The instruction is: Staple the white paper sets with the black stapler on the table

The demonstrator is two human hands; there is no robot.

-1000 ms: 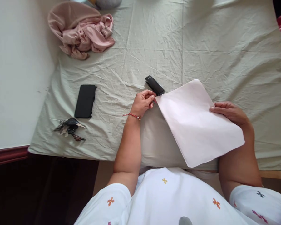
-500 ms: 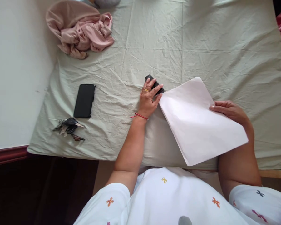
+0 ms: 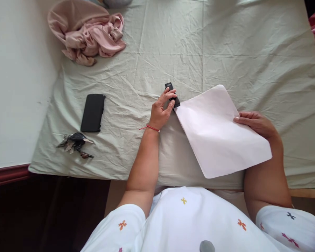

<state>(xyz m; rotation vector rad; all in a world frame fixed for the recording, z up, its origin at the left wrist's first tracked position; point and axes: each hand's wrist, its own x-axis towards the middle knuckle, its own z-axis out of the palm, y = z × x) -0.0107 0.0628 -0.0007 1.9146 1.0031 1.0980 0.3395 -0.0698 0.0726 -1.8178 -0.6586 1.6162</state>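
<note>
Close to the bed's [image 3: 225, 45] near edge, the left hand [image 3: 160, 110] wraps its fingers around a black stapler [image 3: 172, 93] touching the paper's [image 3: 220, 133] corner. The right hand [image 3: 254, 122] pinches the paper's right edge. Open sheet lies beyond; no writing is readable.

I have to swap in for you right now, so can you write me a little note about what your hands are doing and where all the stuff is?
Left hand: fingers closed on the small black stapler, at the paper's upper left corner.
Right hand: holding the right edge of the white paper, which lies on the green sheet.
Done: paper and stapler brought together at that corner.
Left: I cannot see a staple in the paper, so the corner looks not yet stapled.
Off to the left: black phone, keys, pink cloth, all untouched.
</note>
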